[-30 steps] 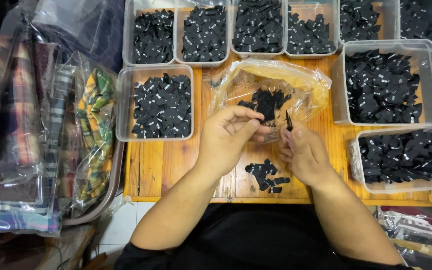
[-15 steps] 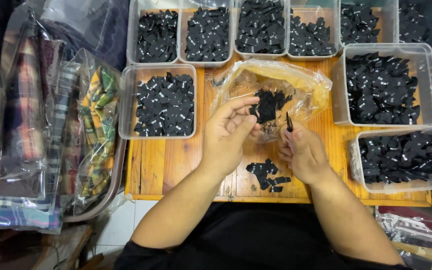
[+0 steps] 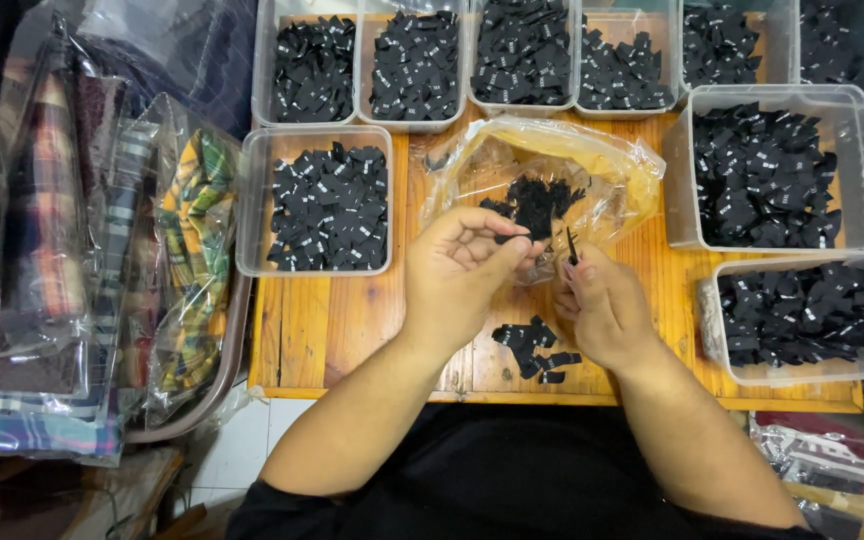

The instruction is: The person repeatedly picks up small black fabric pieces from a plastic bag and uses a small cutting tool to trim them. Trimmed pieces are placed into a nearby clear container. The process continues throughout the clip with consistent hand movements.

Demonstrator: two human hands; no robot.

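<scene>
Your right fingers (image 3: 574,272) pinched one small black label (image 3: 572,245) upright, edge-on for inspection; your left hand (image 3: 467,275) curled, thumb and forefinger closed at the clear plastic bag (image 3: 592,160) of labels. A small sorted pile (image 3: 535,350) lay on the wooden table (image 3: 322,340).

Wooden table (image 3: 352,340), clear tubs (image 3: 252,200) of black labels, plastic bag (image 3: 612,160), loose label pile (image 3: 537,350)
</scene>
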